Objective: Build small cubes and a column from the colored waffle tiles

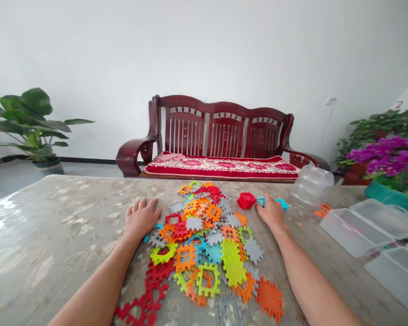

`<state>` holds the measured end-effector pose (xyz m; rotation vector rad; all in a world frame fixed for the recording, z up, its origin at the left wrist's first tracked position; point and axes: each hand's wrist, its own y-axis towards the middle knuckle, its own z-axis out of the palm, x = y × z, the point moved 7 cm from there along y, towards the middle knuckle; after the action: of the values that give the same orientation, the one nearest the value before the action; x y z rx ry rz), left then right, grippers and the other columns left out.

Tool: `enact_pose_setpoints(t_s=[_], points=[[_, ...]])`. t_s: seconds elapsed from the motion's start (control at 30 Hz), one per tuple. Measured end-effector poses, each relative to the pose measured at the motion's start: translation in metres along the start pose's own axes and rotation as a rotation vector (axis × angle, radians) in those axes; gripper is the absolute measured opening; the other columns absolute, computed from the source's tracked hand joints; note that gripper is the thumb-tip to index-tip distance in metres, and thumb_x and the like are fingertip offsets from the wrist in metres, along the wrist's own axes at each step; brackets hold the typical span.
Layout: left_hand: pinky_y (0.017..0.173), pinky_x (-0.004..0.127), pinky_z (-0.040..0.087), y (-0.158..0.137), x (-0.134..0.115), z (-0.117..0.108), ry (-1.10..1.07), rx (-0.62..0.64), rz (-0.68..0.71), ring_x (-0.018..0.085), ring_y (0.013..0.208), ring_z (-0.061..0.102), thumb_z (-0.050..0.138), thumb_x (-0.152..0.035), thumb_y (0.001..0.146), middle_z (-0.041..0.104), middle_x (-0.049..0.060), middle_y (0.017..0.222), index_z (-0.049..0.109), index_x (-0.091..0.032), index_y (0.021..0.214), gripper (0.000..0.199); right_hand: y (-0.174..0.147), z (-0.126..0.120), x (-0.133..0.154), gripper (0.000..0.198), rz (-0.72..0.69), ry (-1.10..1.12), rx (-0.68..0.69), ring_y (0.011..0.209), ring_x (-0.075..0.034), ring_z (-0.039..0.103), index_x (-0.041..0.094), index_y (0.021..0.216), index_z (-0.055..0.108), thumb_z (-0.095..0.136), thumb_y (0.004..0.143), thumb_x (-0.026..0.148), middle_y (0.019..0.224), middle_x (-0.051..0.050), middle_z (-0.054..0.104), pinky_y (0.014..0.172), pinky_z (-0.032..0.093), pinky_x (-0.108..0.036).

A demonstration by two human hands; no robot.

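A loose heap of flat, notched interlocking plastic tiles (234, 270) in red, orange, lime, grey and blue spreads over the table between my arms. My left hand (141, 219) lies palm down at the heap's left side, fingers apart and holding nothing. On the other side, my right hand (272, 212) rests open over a few blue tiles (283, 204), which it partly covers. Whether its fingertips press on them is hard to see. Just left of that hand sits a red cluster of tiles (246, 200). A large orange tile (269, 299) lies near my right forearm.
The patterned table (71, 244) reaches both sides. At right stand clear stacked containers (313, 183), open translucent boxes (357, 231), an orange tile (323, 210) and a teal pot of purple flowers (391, 194). A wooden bench (224, 127) stands behind; a potted plant (37, 127) is left.
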<state>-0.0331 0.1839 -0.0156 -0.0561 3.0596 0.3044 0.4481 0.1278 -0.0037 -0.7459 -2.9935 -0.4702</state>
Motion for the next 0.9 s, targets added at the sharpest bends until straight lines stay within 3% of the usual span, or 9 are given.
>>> enact_pose_setpoints(t_s=[0.17, 0.4, 0.63, 0.73, 0.9], points=[[0.112, 0.047, 0.028, 0.0, 0.0, -0.001, -0.002, 0.019, -0.006, 0.031, 0.139, 0.037, 0.034, -0.045, 0.093, 0.045, 0.013, 0.149, 0.051, -0.027, 0.141, 0.054, -0.002, -0.004, 0.0, 0.05, -0.008, 0.003, 0.003, 0.108, -0.03, 0.062, 0.01, 0.129, 0.056, 0.051, 0.084, 0.032, 0.112, -0.019, 0.069, 0.092, 0.043, -0.038], [0.113, 0.046, 0.028, 0.0, -0.001, -0.002, 0.0, 0.042, -0.009, 0.031, 0.14, 0.036, 0.032, -0.046, 0.094, 0.044, 0.013, 0.15, 0.049, -0.028, 0.143, 0.055, -0.008, -0.008, -0.004, 0.055, 0.049, 0.016, -0.015, 0.107, -0.032, 0.062, 0.011, 0.132, 0.054, 0.049, 0.087, 0.043, 0.113, -0.017, 0.069, 0.087, 0.045, -0.038], [0.111, 0.047, 0.029, 0.0, 0.0, 0.0, -0.005, 0.008, 0.0, 0.033, 0.139, 0.037, 0.034, -0.045, 0.093, 0.045, 0.013, 0.148, 0.051, -0.027, 0.141, 0.054, -0.011, -0.005, -0.002, 0.056, 0.016, 0.02, -0.02, 0.108, -0.033, 0.06, 0.011, 0.13, 0.056, 0.052, 0.086, 0.045, 0.113, -0.019, 0.068, 0.089, 0.044, -0.04], [0.11, 0.046, 0.03, 0.0, 0.0, 0.0, -0.011, 0.001, 0.005, 0.032, 0.138, 0.038, 0.034, -0.045, 0.093, 0.046, 0.014, 0.147, 0.052, -0.026, 0.141, 0.054, -0.015, -0.012, -0.003, 0.051, -0.023, 0.078, -0.14, 0.11, -0.032, 0.058, 0.011, 0.127, 0.058, 0.054, 0.085, 0.04, 0.117, -0.019, 0.066, 0.093, 0.042, -0.041], [0.11, 0.047, 0.029, 0.0, 0.0, -0.001, -0.022, -0.001, 0.001, 0.033, 0.137, 0.039, 0.035, -0.045, 0.093, 0.046, 0.014, 0.147, 0.052, -0.026, 0.141, 0.054, -0.034, -0.046, 0.001, 0.038, -0.143, 0.352, -0.498, 0.106, -0.029, 0.058, 0.014, 0.113, 0.066, 0.05, 0.085, 0.033, 0.113, -0.015, 0.067, 0.096, 0.042, -0.043]])
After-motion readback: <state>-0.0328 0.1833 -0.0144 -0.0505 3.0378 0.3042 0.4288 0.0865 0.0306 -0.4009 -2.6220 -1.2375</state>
